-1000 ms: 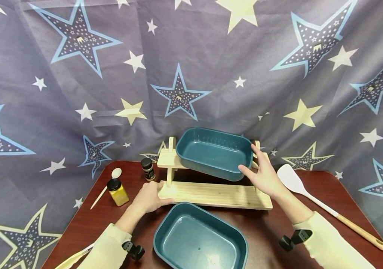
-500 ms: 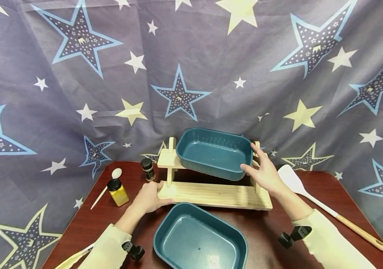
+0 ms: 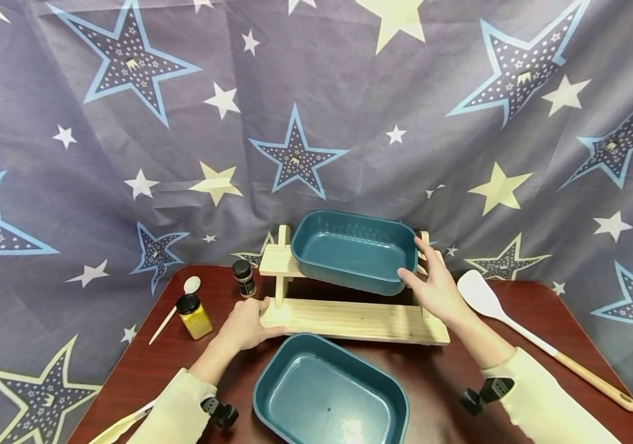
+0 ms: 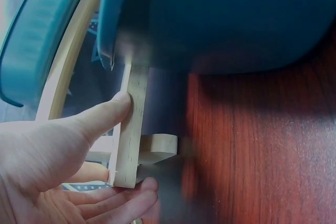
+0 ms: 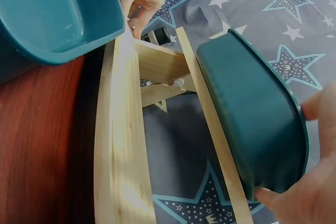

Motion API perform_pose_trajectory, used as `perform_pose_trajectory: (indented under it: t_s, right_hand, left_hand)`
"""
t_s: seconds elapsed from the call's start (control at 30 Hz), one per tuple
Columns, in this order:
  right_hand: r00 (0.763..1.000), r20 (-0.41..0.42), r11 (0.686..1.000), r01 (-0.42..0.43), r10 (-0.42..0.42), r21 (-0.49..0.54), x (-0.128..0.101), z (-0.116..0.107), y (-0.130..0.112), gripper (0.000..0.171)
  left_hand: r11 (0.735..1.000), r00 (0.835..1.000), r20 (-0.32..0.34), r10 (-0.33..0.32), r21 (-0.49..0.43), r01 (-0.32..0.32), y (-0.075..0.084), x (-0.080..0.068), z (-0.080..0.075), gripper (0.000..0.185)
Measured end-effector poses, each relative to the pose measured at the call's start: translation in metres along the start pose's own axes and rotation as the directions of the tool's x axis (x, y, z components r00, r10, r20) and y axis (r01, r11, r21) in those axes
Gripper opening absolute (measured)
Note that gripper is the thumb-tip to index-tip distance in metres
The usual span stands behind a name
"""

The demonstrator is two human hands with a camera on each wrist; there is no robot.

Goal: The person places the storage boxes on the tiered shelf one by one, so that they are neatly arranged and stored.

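Hands: left hand (image 3: pixel 247 324) gripping wooden rack (image 3: pixel 350 320), right hand (image 3: pixel 433 283) gripping upper basin (image 3: pixel 354 250), spatula (image 3: pixel 538 342) beside.

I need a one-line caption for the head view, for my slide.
Right hand holds a teal tub on the wooden rack's upper shelf; left hand grips the rack's base.

A teal, rounded-rectangle plastic basin (image 3: pixel 354 250) sits tilted toward the camera on the upper tier of a pale two-tier wooden rack (image 3: pixel 350 319), which stands across the middle of the dark red table, toward its far edge. The right hand (image 3: pixel 433 287) holds the basin's right end, thumb on the front wall, fingers on the rim. The left hand (image 3: pixel 247 324) grips the left front corner of the rack's lower shelf, thumb on top.
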State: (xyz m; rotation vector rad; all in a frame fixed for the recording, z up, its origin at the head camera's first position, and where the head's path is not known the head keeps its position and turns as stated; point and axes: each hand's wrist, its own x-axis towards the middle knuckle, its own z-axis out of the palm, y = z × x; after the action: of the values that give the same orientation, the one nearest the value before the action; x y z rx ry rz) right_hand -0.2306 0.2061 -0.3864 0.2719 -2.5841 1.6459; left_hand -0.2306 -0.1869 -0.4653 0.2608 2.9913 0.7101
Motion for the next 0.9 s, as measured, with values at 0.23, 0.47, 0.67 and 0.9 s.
perform_pose_trajectory:
  t_s: [0.23,0.47,0.67,0.9]
  right_hand:
    - [0.999,-0.014,0.998,-0.036,0.035,-0.042,0.005,0.0,-0.003,0.081]
    - [1.0,-0.005,0.995,-0.027,0.027,-0.101,0.014,-0.005,-0.002,0.078]
    - [1.0,0.0,0.99,-0.021,0.021,-0.138,0.02,-0.008,0.0,0.076]
    - [1.0,0.004,0.986,0.004,-0.004,-0.165,0.027,-0.01,0.004,0.073]
  left_hand:
    - [1.0,1.0,0.006,-0.019,-0.01,0.019,0.0,0.001,0.0,0.091]
    - [1.0,1.0,-0.001,-0.002,0.011,0.002,0.0,0.002,0.0,0.092]
    - [1.0,1.0,-0.006,0.013,0.008,-0.013,-0.001,0.001,0.0,0.092]
    - [1.0,1.0,-0.011,0.006,-0.006,-0.006,-0.003,0.002,0.002,0.091]
